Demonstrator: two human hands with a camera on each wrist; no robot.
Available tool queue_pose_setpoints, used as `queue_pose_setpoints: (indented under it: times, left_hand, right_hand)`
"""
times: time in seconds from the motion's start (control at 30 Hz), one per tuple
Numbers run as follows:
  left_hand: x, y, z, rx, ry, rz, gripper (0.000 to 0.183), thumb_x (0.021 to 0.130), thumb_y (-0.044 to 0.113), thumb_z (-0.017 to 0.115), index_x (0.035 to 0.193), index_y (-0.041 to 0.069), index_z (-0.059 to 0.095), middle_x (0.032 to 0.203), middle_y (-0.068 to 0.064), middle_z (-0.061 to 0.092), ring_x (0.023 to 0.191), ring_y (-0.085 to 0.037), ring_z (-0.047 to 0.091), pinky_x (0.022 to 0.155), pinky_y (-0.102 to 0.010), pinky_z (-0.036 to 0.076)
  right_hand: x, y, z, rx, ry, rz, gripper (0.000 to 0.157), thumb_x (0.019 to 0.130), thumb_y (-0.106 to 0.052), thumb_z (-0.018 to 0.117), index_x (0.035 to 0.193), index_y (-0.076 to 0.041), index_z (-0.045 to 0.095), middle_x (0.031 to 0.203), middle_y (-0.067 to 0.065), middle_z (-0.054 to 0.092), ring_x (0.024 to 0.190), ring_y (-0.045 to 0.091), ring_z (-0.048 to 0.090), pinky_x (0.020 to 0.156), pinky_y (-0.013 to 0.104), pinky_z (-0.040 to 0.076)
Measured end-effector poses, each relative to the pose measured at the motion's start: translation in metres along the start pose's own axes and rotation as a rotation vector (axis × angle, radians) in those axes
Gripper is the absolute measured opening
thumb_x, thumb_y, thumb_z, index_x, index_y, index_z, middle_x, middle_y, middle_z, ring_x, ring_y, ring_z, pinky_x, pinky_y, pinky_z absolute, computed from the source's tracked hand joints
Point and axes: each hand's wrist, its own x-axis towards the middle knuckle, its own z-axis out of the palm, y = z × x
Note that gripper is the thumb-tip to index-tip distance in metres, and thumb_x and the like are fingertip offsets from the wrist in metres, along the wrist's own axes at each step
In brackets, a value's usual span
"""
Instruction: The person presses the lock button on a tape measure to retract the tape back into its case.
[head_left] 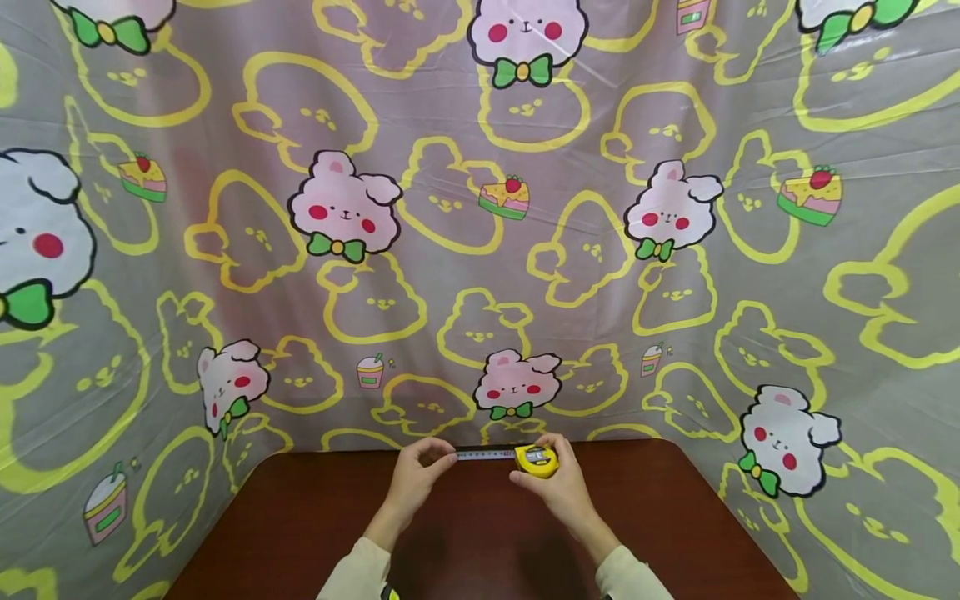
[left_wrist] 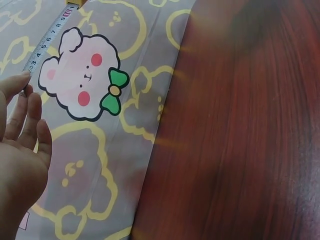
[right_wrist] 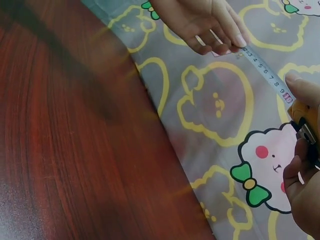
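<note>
A yellow tape measure point(head_left: 538, 461) is held in my right hand point(head_left: 562, 487), thumb on one side and fingers round the other. Its metal blade point(head_left: 484, 454) stretches leftward, and the numbers up to a red-marked 10 show in the right wrist view. My left hand point(head_left: 411, 483) pinches the blade's free end between thumb and fingertip; the left wrist view shows this left hand point(left_wrist: 22, 150) with its other fingers loosely bent. The blade point(left_wrist: 50, 37) runs straight between both hands. In the right wrist view the yellow case point(right_wrist: 305, 117) is partly cut off by the frame edge.
Below the hands lies a dark reddish-brown wooden table point(head_left: 480, 533) with rounded far corners. A grey curtain point(head_left: 450, 275) printed with white bunny faces, yellow outlines, cakes and cups hangs behind the table and along both sides.
</note>
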Motion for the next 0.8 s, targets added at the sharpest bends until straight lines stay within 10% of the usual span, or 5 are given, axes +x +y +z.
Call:
queue_pose_setpoints:
  times: [0.8]
  left_hand:
    - [-0.002,-0.002,0.019,0.009,-0.02,-0.004,0.008,0.091,-0.002,0.076,0.098,-0.004,0.073,0.088,-0.013,0.069,0.078,-0.017,0.06,0.072,-0.027,0.048]
  right_hand:
    - [-0.007,-0.003,0.019,0.003,0.01,-0.026,0.063,0.076,-0.014,0.094,0.121,-0.006,0.051,0.12,0.012,0.05,0.099,0.026,0.057,0.079,0.028,0.054]
